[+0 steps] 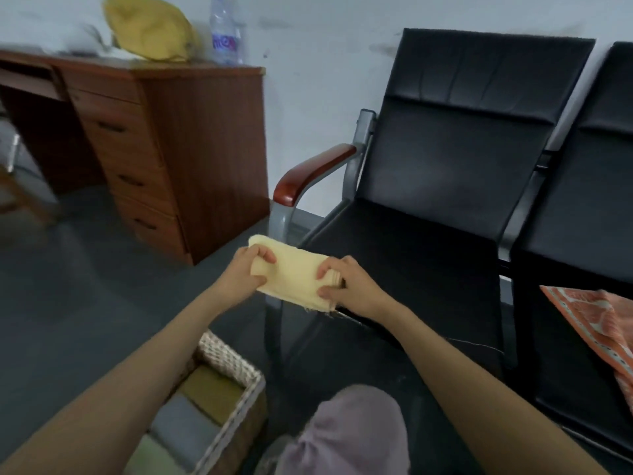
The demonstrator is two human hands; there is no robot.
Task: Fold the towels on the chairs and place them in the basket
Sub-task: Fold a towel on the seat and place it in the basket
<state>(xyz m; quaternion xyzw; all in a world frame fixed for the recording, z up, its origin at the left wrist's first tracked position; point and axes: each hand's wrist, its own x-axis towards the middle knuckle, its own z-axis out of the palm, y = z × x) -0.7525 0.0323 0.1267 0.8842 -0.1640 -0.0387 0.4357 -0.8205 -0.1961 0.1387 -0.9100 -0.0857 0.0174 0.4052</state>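
I hold the yellow towel (294, 272) in the air between both hands, just off the front left corner of the black chair (445, 166) and clear of its seat. It is folded down to a thick, narrow pad. Its long axis runs from upper left to lower right, from one hand to the other. My left hand (239, 269) pinches the left end, thumb underneath and fingers curled over the top. My right hand (346, 286) grips the right end the same way, where the layered edges and a few loose threads show.

The basket (236, 368) sits on the floor below the towel and to its left, close to me, under my left forearm. So I judge the coming move to be down and back toward my left side, and my left hand is the nearer one to lead it.

The basket already holds folded towels laid side by side: an olive one (212, 392) at the far end, a grey one (185, 426) next and a pale green one (150, 457) nearest me. The pad would have to go on top of them or into whatever gap remains, which I cannot see from here.

An orange towel (599, 323) lies unfolded on the second chair (609, 200) to my right, so more work remains.
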